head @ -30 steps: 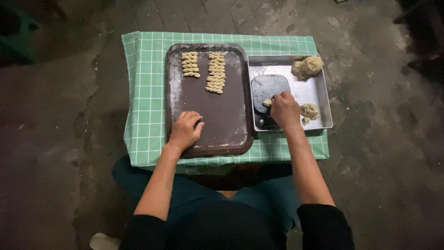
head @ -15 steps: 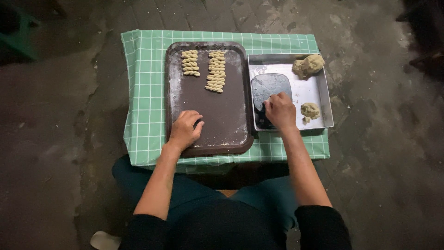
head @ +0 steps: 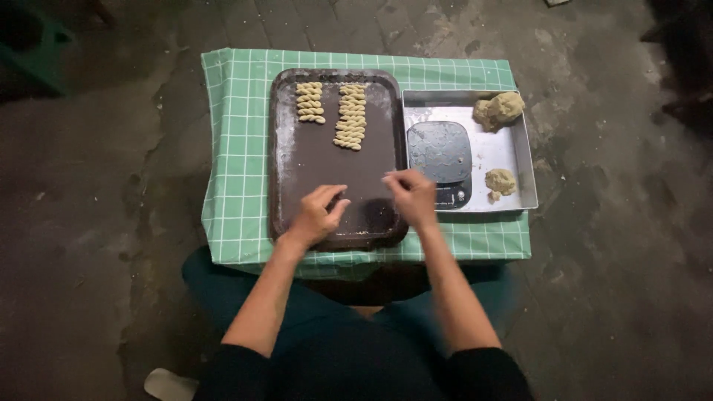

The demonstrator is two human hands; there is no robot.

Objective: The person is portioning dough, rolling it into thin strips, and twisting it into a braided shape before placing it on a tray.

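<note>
My left hand (head: 318, 212) rests on the near part of a dark baking tray (head: 293, 178), fingers loosely curled and holding nothing. My right hand (head: 411, 197) hovers over the tray's near right corner. Its fingertips are pinched together on a small dough piece that they mostly hide. Two rows of twisted dough pieces (head: 350, 116) lie at the far end of the tray. To the right, a silver tray (head: 520, 160) holds a dark kitchen scale (head: 440, 152) with a bare top.
A large dough lump (head: 499, 109) and a smaller one (head: 500, 181) lie in the silver tray. Both trays stand on a small table under a green checked cloth (head: 238, 148). Dark, rough floor surrounds it. My knees sit under the near edge.
My right hand left the scale and moved left over the dark tray. The small dough bit seen on the scale earlier is gone from it. My left hand stayed put.
</note>
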